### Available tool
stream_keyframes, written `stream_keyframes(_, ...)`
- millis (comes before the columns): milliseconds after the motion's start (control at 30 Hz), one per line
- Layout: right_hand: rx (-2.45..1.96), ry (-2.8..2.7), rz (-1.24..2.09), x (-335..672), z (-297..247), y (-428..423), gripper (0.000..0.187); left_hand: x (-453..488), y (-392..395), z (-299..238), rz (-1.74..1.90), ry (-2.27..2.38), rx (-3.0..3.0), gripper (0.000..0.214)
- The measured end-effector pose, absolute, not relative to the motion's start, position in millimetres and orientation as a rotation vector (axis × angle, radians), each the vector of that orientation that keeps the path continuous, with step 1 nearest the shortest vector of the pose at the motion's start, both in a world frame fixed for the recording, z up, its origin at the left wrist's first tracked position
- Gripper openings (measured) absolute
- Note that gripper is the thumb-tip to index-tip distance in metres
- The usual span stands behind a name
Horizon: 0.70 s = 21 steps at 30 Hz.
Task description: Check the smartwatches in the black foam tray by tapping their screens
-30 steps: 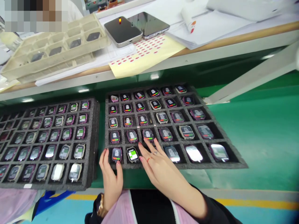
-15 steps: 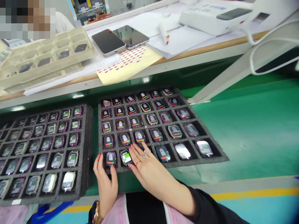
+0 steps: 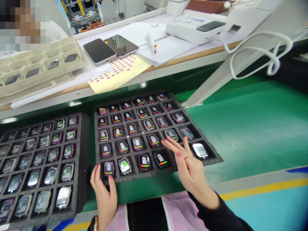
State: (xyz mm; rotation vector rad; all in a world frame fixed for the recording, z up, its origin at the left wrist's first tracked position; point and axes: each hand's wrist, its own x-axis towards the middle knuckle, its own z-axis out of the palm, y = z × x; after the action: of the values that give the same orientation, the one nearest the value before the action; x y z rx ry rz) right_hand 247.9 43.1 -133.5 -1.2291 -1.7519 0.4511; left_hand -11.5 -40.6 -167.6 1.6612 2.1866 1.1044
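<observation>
A dark grey foam tray holds rows of smartwatches, most with lit screens showing text above a red and green bar. At its front left corner, my left hand grips the edge, fingers along the side and thumb at the front, beside a purple-cased watch. My right hand hovers over the front row towards the right, fingers spread, covering a cell whose contents I cannot see. Left of it sits a dark blue watch; to its right is a watch with a bright, glaring face.
A second foam tray of watches stands to the left. Behind, a raised shelf carries two phones, a cream plastic tray, a yellow sticker sheet and a white device. A slanted metal post and white cable are at right.
My right hand has moved right along the front row, uncovering the watches there. My left hand stays at the tray's corner. The whole view has shifted slightly.
</observation>
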Motion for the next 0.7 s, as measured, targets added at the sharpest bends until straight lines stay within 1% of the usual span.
stream_keyframes(200, -1.176, -1.757, 0.228, 240, -160, 39, 0.044, -12, -39, -168, 1.104, 2.192, 1.692, 0.057)
stream_keyframes(700, -1.193, -1.743, 0.204, 240, -160, 43, 0.039, -14, -38, -170, 1.124, 2.187, 1.744, 0.057)
